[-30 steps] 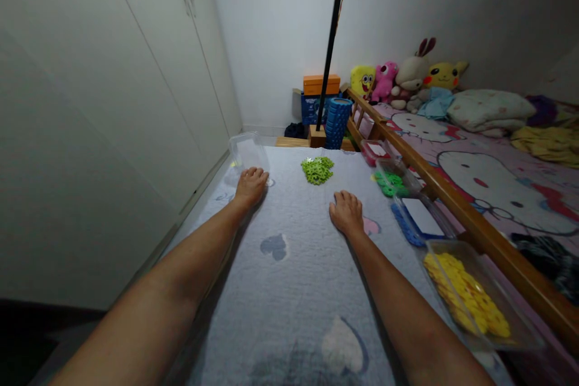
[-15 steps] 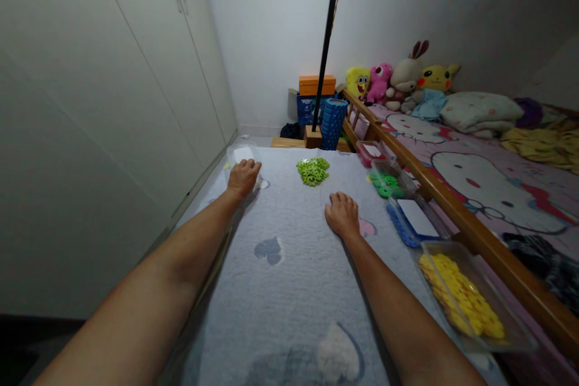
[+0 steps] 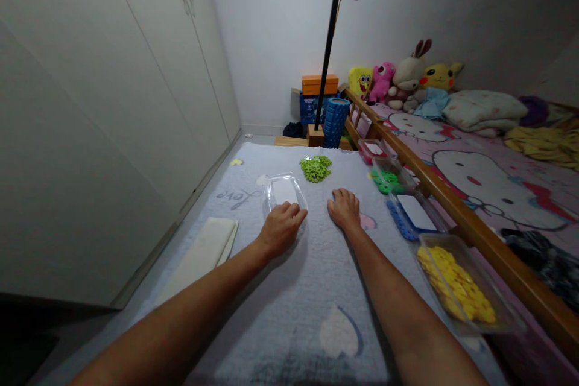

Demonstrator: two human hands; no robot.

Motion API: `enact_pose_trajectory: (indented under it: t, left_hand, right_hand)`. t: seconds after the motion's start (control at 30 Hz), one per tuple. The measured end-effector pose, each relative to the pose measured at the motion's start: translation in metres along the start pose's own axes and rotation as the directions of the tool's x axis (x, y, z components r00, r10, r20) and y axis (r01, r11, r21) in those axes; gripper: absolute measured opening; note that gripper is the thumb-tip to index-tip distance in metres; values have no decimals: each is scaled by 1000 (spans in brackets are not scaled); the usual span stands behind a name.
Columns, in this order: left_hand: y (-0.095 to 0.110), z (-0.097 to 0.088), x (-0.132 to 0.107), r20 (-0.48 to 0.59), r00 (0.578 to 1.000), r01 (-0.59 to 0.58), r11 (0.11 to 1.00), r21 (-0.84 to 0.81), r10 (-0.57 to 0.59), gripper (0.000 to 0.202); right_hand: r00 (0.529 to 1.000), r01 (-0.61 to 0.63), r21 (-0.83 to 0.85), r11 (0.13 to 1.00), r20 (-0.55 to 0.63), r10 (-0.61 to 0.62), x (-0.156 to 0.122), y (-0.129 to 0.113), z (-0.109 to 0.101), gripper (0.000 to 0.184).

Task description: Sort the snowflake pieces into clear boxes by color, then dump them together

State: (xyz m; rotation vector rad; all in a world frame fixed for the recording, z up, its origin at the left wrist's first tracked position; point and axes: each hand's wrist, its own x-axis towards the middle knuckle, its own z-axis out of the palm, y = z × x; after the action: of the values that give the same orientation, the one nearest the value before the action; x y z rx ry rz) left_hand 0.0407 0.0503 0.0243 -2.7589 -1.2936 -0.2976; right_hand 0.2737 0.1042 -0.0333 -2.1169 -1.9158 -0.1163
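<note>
In the head view, my left hand [image 3: 281, 229] grips the near edge of a clear plastic container [image 3: 286, 186] with a white label on it, over the middle of the cloth. My fingers are wrapped on its rim, and its underside is hidden. My right hand [image 3: 344, 210] rests on the cloth to the right, its fingers slightly bent and the thumb apart, with nothing visible in it. Beyond both hands lies a loose pile of light green pieces [image 3: 315, 169].
Along the right edge stand clear boxes with red pieces [image 3: 373, 151], green pieces [image 3: 386, 181], blue pieces [image 3: 401, 221] and yellow pieces [image 3: 456, 286], beside a wooden bed rail [image 3: 425, 193]. A folded cream item [image 3: 208, 250] lies left. A black pole [image 3: 329, 42] rises behind.
My left hand has brought the clear container from the far left toward the middle and nearer to me. The folded cream item is now uncovered. My right hand stays about where it was.
</note>
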Motion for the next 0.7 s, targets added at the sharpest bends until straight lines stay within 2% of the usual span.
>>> enact_pose_trajectory:
  t: [0.13, 0.27, 0.37, 0.43, 0.5, 0.57, 0.7]
  left_hand:
    - [30, 4, -18, -27, 997, -76, 995, -69, 74, 29]
    - [37, -1, -30, -49, 998, -57, 987, -149, 50, 31]
    - [33, -6, -32, -141, 982, 90, 970, -226, -124, 34]
    - [28, -5, -32, -194, 930, 249, 923, -292, -312, 52]
    - [25, 0, -30, -183, 866, 385, 854, -351, -465, 75]
    - [23, 8, -28, -148, 834, 445, 808, -386, -531, 90]
    - [26, 22, -28, -149, 839, 426, 802, -419, -523, 92]
  right_hand:
    - [1000, -11, 95, 995, 3, 11, 2, 2, -3, 36]
    - [997, -80, 327, 942, 31, 74, 1, 1, -11, 33]
    - [996, -78, 567, 820, 85, 36, -8, -7, -21, 32]
    - [994, -45, 689, 724, 101, -35, -18, -16, -29, 33]
    - [989, -31, 765, 643, 115, -89, -29, -26, -37, 36]
    - [985, -45, 808, 587, 134, -109, -39, -35, -42, 38]
    - [991, -74, 828, 555, 124, -53, -50, -47, -44, 41]
